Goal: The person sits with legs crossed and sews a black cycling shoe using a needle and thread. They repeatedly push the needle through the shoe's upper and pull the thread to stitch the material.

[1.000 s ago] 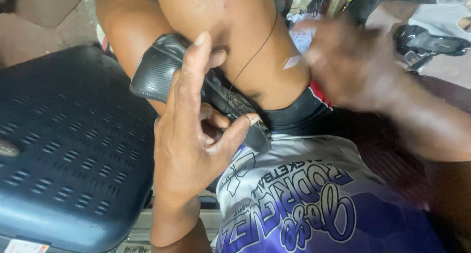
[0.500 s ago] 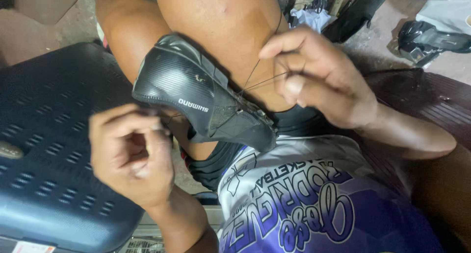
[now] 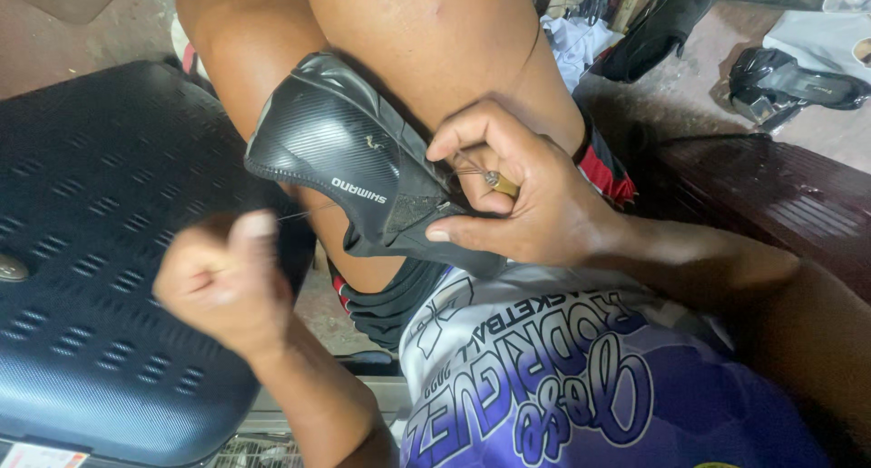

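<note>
A black shoe (image 3: pixel 336 151) with a carbon-pattern upper lies wedged between my bare knees. My right hand (image 3: pixel 535 205) grips its rear end, thumb pressed under the edge. The same hand's fingers also pinch a small tool with a brass-coloured tip (image 3: pixel 500 183) against the shoe. My left hand (image 3: pixel 222 282) is a closed fist lower left of the shoe, over the blue case. A thin thread (image 3: pixel 304 214) runs taut from that fist to the shoe.
A dark blue perforated hard case (image 3: pixel 82 250) fills the left. A dark red bench (image 3: pixel 780 200) sits at the right, with black footwear (image 3: pixel 789 82) and cloth on the floor beyond it. My white and purple jersey (image 3: pixel 562 377) covers the bottom.
My right hand came down from holding the thread in the air and now grips the shoe's rear end. My left fist has moved down and away from the shoe, drawing the thread taut.
</note>
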